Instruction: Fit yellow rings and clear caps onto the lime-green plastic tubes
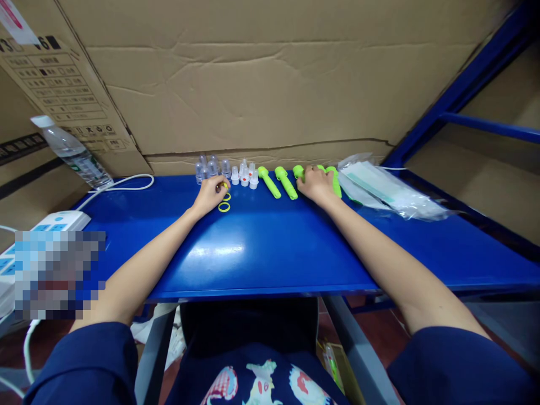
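My left hand [211, 193] rests on the blue table [270, 247], its fingers curled over small yellow rings [224, 207] next to a cluster of clear plastic caps [211, 167]. Small white caps with red dots [245, 175] stand just to the right of them. My right hand [315, 184] lies over a row of green plastic handles [287, 183], with its fingers closed on the rightmost ones [336, 179]. Two green handles lie free between my hands.
Clear plastic bags [388, 188] lie at the right of the table. A water bottle [71, 152] leans at the far left above a white power strip [54, 222] with its cable [126, 183]. Cardboard [270, 79] walls the back. A blue rack frame [464, 84] rises at right.
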The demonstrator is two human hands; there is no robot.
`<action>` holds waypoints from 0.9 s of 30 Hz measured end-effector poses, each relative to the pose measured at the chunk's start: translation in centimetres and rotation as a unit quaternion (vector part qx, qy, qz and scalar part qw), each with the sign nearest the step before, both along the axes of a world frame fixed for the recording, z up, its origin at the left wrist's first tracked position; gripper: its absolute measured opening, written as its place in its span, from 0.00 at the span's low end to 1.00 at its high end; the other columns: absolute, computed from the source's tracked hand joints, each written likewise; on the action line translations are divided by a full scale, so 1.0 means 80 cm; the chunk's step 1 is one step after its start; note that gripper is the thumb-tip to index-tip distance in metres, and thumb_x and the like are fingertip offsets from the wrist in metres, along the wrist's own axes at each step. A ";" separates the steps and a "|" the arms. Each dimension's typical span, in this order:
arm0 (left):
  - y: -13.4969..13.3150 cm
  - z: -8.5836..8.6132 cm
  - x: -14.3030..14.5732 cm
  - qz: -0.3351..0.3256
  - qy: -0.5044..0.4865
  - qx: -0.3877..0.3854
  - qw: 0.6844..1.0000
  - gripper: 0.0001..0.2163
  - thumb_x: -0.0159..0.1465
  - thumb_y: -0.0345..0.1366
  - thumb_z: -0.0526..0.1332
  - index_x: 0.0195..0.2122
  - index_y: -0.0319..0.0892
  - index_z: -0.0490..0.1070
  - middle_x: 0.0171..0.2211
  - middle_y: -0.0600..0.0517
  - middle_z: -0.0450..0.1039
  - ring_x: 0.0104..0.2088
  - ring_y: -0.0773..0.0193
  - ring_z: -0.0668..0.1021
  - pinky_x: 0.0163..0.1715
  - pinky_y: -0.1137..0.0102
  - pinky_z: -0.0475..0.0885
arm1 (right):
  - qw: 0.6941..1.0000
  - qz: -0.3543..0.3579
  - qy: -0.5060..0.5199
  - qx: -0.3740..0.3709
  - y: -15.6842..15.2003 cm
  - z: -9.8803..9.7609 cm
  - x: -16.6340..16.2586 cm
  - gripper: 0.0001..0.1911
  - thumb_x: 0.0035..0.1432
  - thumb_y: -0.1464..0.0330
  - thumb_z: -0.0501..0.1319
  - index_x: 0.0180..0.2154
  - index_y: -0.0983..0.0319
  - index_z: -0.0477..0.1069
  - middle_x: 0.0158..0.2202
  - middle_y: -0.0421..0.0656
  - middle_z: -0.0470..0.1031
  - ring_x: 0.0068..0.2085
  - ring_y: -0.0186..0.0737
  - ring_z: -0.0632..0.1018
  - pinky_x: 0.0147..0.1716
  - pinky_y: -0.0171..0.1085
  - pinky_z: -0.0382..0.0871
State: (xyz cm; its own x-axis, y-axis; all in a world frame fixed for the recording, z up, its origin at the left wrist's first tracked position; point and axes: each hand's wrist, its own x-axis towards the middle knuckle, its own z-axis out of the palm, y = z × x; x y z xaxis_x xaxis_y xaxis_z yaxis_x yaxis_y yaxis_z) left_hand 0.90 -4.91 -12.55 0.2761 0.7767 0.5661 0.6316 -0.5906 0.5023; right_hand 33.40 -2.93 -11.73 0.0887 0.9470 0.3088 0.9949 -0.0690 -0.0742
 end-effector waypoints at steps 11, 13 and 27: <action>-0.002 0.001 0.003 0.021 -0.003 -0.019 1.000 0.10 0.59 0.23 0.53 0.34 0.41 0.73 0.32 0.51 0.77 0.29 0.65 0.73 0.34 0.69 0.69 | 0.999 0.026 -0.037 -0.028 0.005 -0.007 0.000 0.24 0.64 0.65 0.54 0.58 0.72 0.66 0.54 0.64 0.77 0.54 0.63 0.77 0.55 0.55 0.59; -0.005 0.003 0.003 0.016 -0.003 -0.022 1.000 0.13 0.59 0.23 0.54 0.38 0.41 0.74 0.31 0.52 0.76 0.29 0.65 0.73 0.35 0.69 0.70 | 0.999 0.028 -0.032 -0.028 0.006 -0.007 0.000 0.25 0.63 0.66 0.55 0.58 0.72 0.65 0.53 0.64 0.77 0.53 0.64 0.77 0.55 0.55 0.59; 0.003 -0.003 0.003 0.013 -0.079 -0.045 0.996 0.09 0.58 0.29 0.58 0.35 0.40 0.78 0.36 0.49 0.80 0.37 0.62 0.80 0.38 0.69 0.75 | 0.998 0.032 0.031 0.042 -0.003 0.002 -0.005 0.22 0.64 0.64 0.53 0.56 0.71 0.63 0.50 0.64 0.78 0.52 0.64 0.77 0.54 0.53 0.59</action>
State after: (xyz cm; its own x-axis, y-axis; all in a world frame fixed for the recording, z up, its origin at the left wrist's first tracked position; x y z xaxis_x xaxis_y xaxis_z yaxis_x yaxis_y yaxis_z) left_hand 1.18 -4.65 -12.83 0.1683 0.8315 0.5294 0.5549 -0.5238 0.6463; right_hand 33.02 -3.17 -11.56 0.0504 0.9225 0.3827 0.9903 0.0035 -0.1390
